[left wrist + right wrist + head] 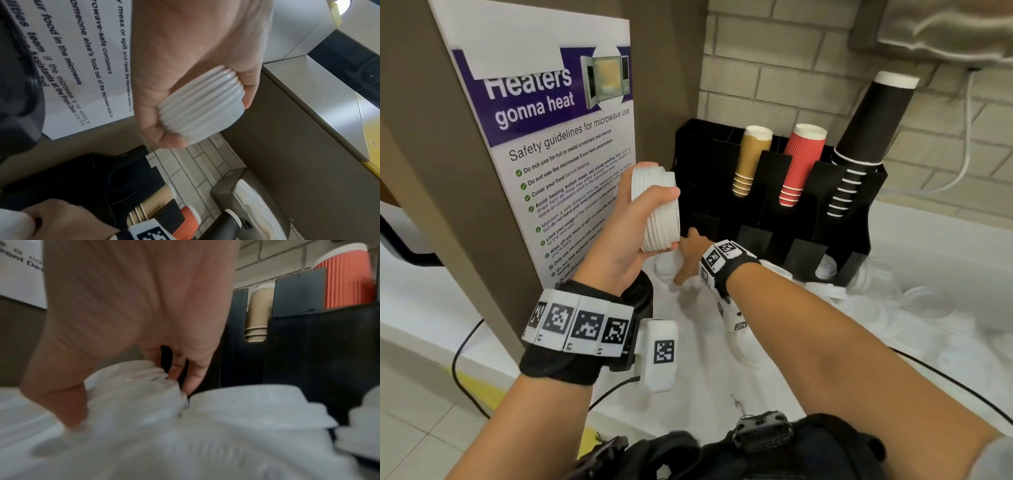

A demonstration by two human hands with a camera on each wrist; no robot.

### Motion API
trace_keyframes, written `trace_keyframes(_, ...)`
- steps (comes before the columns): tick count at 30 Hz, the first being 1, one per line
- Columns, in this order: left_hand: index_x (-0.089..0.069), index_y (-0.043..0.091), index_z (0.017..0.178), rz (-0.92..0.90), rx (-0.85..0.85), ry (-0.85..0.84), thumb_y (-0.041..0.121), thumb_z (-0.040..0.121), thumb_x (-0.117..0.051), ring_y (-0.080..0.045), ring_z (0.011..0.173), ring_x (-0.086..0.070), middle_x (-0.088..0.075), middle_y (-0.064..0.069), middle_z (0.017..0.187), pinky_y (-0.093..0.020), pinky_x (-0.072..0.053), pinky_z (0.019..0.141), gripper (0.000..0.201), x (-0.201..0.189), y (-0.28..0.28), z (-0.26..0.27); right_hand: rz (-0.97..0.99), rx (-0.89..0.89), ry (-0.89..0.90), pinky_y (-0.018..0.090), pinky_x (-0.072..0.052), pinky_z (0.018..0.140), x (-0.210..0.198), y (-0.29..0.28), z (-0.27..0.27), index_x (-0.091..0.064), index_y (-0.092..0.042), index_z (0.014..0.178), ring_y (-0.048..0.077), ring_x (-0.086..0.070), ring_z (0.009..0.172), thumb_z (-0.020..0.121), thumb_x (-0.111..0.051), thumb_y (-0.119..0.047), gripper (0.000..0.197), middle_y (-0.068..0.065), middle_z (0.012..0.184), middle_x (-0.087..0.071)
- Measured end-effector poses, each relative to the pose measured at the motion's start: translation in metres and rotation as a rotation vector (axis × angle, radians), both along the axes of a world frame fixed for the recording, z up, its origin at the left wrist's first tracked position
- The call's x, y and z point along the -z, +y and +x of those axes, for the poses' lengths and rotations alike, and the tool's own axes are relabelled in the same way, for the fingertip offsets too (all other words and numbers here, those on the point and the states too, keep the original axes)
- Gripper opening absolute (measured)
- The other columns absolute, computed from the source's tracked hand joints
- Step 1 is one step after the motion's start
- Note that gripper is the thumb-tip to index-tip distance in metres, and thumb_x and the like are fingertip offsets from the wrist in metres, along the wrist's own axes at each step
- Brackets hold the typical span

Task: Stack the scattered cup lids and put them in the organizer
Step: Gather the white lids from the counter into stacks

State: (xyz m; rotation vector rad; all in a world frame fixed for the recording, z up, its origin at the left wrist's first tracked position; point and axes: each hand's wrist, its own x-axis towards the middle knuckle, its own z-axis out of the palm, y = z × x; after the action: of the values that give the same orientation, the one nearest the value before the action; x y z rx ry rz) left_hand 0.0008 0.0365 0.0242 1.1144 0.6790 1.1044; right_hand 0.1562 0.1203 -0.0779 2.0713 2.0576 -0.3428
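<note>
My left hand (654, 216) grips a stack of several white cup lids (659, 209), held on edge above the counter; the left wrist view shows the stack (203, 107) between thumb and fingers. Lower down, my right hand (686, 263) reaches to the counter in front of the black organizer (859, 219). In the right wrist view its thumb and fingers (193, 374) pinch a single white lid (133, 386) lying there, blurred. More white lids (928, 301) lie scattered on the white counter to the right, and another lid (257, 408) sits right beside the pinched one.
The organizer holds stacks of brown cups (751, 157), red cups (803, 164) and black cups (869, 137). A microwave poster (558, 154) on a panel stands close on the left. A dark round object (642, 294) sits under my left wrist. Black cables cross the counter edge.
</note>
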Motion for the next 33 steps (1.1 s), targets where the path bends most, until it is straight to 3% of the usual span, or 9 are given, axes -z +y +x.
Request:
trace_keyframes(8,-0.055,0.039,0.107,-0.001,-0.005,-0.032,0.03,0.068,-0.067,-0.018,0.088,-0.058,-0.055,0.002,0.106,-0.031,-0.052,0.052,0.042,-0.002,0.002,0.001,-0.005,-0.032,0.064,0.044,-0.047,0.097,0.002,-0.001,-0.01,-0.029,-0.014,0.143,0.032,-0.044,0.125,0.064,-0.085,-0.044,0.101,0.013,0.132,-0.048)
trace_keyframes(11,-0.055,0.039,0.109,0.005,0.002,-0.021,0.03,0.068,-0.067,-0.02,0.088,-0.059,-0.055,0.001,0.107,-0.031,-0.052,0.055,0.044,-0.001,0.004,0.003,0.018,-0.033,0.084,0.046,-0.047,0.098,0.002,-0.003,-0.013,-0.027,-0.017,0.145,0.035,-0.046,0.123,0.064,-0.085,-0.04,0.102,0.014,0.135,-0.044)
trace_keyframes(16,-0.052,0.035,0.112,0.005,0.025,-0.042,0.029,0.07,-0.066,-0.014,0.064,-0.066,-0.058,0.001,0.096,-0.03,-0.051,0.055,0.045,0.0,0.007,0.005,0.058,-0.003,0.112,0.05,-0.049,0.095,-0.014,-0.006,-0.01,-0.017,-0.022,0.146,0.037,-0.049,0.12,0.06,-0.087,-0.04,0.112,0.011,0.14,-0.032)
trace_keyframes(20,-0.051,0.034,0.114,-0.003,0.026,-0.035,0.029,0.069,-0.066,-0.02,0.074,-0.061,-0.055,-0.002,0.101,-0.03,-0.05,0.054,0.047,0.0,0.01,0.011,-0.026,-0.151,-0.136,0.049,-0.044,0.102,-0.032,-0.001,-0.009,-0.011,-0.022,0.153,0.036,-0.041,0.128,0.067,-0.083,-0.043,0.114,0.013,0.146,-0.03)
trace_keyframes(24,-0.05,0.032,0.119,-0.018,0.013,-0.023,0.03,0.069,-0.065,-0.017,0.082,-0.06,-0.055,-0.002,0.103,-0.029,-0.051,0.053,0.052,-0.001,0.014,0.013,0.091,-0.155,-0.286,0.045,-0.042,0.102,-0.054,-0.004,-0.004,-0.015,-0.021,0.151,0.033,-0.047,0.124,0.067,-0.078,-0.056,0.11,0.011,0.142,-0.036)
trace_keyframes(26,-0.051,0.034,0.115,-0.022,0.001,-0.01,0.032,0.068,-0.065,-0.014,0.087,-0.058,-0.056,0.002,0.103,-0.028,-0.052,0.054,0.049,0.0,0.015,0.012,0.222,-0.077,-0.139,0.046,-0.043,0.099,-0.068,-0.01,0.009,-0.019,-0.022,0.148,0.034,-0.048,0.121,0.062,-0.079,-0.057,0.11,0.012,0.139,-0.04)
trace_keyframes(28,-0.053,0.037,0.11,-0.023,-0.004,-0.008,0.033,0.068,-0.065,-0.015,0.088,-0.057,-0.056,0.002,0.104,-0.028,-0.052,0.053,0.044,0.002,0.016,0.012,0.312,0.032,0.188,0.044,-0.045,0.098,-0.081,-0.02,0.028,-0.022,-0.02,0.147,0.032,-0.049,0.119,0.06,-0.08,-0.054,0.109,0.011,0.135,-0.044)
trace_keyframes(30,-0.055,0.04,0.107,-0.021,0.008,-0.003,0.034,0.068,-0.065,-0.015,0.088,-0.057,-0.056,0.003,0.103,-0.028,-0.051,0.053,0.041,0.003,0.016,0.014,0.38,0.144,0.576,0.033,-0.048,0.091,-0.088,-0.035,0.046,-0.027,-0.018,0.146,0.024,-0.052,0.114,0.065,-0.079,-0.05,0.102,0.008,0.128,-0.049)
trace_keyframes(33,-0.056,0.042,0.109,-0.014,0.045,0.003,0.036,0.069,-0.066,-0.017,0.094,-0.056,-0.057,0.005,0.107,-0.029,-0.051,0.055,0.042,0.006,0.015,0.02,0.469,0.269,1.02,0.015,-0.039,0.074,-0.088,-0.064,0.058,-0.039,-0.022,0.142,0.011,-0.055,0.105,0.079,-0.069,-0.047,0.074,-0.005,0.113,-0.057)
